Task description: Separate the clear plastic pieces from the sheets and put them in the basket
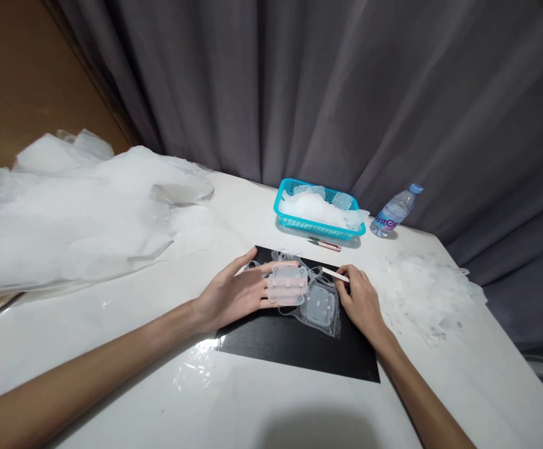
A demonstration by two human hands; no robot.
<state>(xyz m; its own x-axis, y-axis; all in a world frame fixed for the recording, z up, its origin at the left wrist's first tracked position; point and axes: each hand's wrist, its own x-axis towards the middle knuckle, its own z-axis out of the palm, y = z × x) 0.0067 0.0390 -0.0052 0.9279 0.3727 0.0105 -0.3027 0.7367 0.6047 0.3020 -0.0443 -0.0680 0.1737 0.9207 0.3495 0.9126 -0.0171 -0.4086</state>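
My left hand (238,290) is palm up with its fingers stretched out under a translucent, rounded-square plastic piece (287,285). The fingers show through it. My right hand (359,298) pinches a slim white pen-like tool (335,274), whose tip points left toward that piece. Between the hands, a similar square piece (320,307) with clear film around it lies on a black mat (294,346). Thin clear loops of plastic (284,255) lie behind the fingers, partly hidden.
A blue basket (320,231) with translucent pieces stands at the back, a pink-handled cutter (326,245) before it. Right of it is a water bottle (395,212). Large white plastic bags (75,218) cover the left side; a heap of clear scraps (427,296) lies right.
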